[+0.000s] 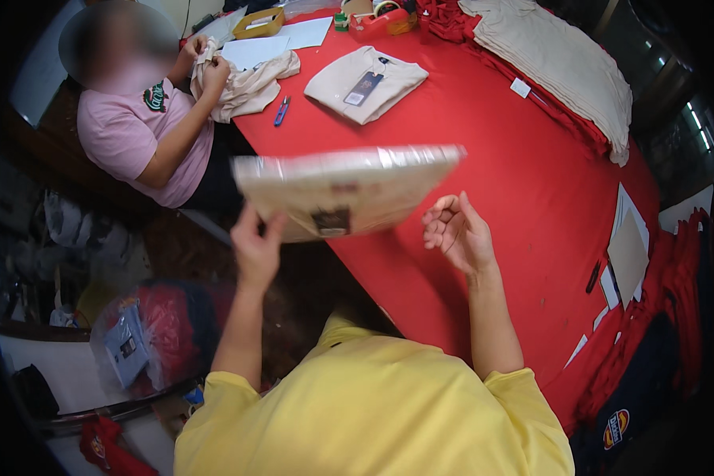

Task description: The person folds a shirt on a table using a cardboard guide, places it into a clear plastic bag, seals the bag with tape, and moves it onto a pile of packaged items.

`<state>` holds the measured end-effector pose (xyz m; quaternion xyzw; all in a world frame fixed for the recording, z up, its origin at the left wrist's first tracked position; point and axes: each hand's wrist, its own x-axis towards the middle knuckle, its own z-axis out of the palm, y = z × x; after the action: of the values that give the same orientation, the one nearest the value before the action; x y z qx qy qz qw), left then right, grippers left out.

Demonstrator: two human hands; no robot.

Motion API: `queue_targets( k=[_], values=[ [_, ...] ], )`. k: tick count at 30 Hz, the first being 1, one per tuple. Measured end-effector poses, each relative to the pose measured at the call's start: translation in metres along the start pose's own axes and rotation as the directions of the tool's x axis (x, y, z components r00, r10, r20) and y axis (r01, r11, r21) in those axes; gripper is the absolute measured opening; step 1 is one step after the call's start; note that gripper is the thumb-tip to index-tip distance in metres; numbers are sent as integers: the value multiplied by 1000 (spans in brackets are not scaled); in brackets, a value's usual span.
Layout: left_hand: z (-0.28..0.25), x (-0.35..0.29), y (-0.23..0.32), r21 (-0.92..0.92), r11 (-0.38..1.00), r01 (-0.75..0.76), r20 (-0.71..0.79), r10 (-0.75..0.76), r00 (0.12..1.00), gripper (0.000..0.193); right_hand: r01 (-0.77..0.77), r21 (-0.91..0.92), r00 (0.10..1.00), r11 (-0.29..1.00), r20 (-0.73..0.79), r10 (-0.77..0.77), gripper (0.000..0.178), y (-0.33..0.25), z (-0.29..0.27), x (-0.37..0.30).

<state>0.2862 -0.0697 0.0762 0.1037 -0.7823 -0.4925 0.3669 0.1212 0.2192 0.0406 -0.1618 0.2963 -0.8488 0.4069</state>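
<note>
One bagged beige garment [349, 194], glossy, tilted, aloft at 12 o'clock; left hand [257, 250] fingers pinch its lower-left edge, right hand [466, 238] fingers half-curled, apart. Beyond, on red bench [523, 262]: folded shirt [397, 79], 12; snips [282, 112], 11.

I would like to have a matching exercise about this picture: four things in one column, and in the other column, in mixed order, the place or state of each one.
Things
1. left hand
2. right hand
3. folded beige shirt
4. blue snips

Places and states
A. on the red table, to the left of the folded garment
B. gripping the plastic-wrapped packet
C. lying flat, with a dark tag on top
D. holding nothing, fingers bent

Right pairs: 1-B, 2-D, 3-C, 4-A
</note>
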Motion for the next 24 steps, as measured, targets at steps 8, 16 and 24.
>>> queue_targets(
  k=[8, 16, 24],
  values=[
    [-45, 54, -86, -261, 774, 577, 308, -500, 810, 23, -135, -839, 830, 527, -386, -403, 18, 41, -36, -9],
    [-63, 34, -107, -308, 579, 755, 366, -661, 656, 32, -143, -865, 812, 481, -381, -442, 17, 52, -48, -8],
    [-110, -31, -84, -411, 672, 615, 214, -585, 782, 39, -267, -846, 809, 462, -457, -370, 18, 50, -25, 0]
  ],
)
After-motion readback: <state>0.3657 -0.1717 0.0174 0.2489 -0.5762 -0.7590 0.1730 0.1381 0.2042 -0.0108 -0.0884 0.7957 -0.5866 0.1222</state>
